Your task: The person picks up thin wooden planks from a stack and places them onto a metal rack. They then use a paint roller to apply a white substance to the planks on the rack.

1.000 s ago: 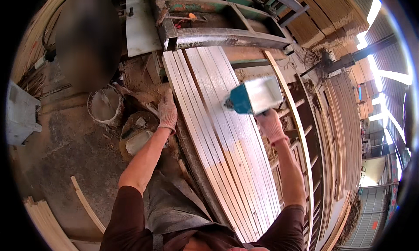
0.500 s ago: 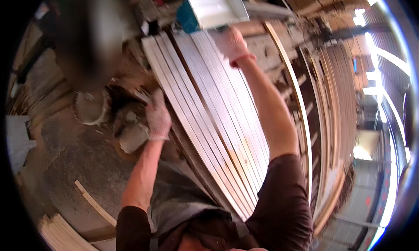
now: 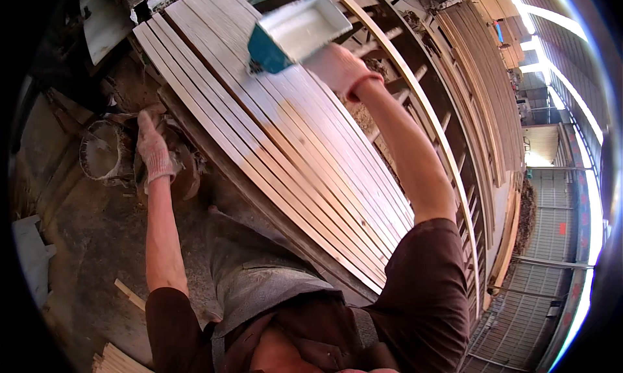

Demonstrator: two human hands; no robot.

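Right grip (image 3: 339,68) clamped on a teal box (image 3: 268,50) with a white interior, over pale wooden strips (image 3: 305,156).
Box lies up and to the left of the right grip, gloved fingers partly hidden at its near edge; slightly blurred, and cannot tell whether its underside touches the wood. Strips run side by side beneath and nearer than this grip, a dark gap between two of them; far ends whitish, yellower bare wood showing nearer the wearer. Long slat (image 3: 423,94) passes to the right of the same grip. Left grip (image 3: 154,146), also gloved: fingers stretched out, nothing seen held; it is well apart from the box, with a round bucket (image 3: 91,170) near on its left.
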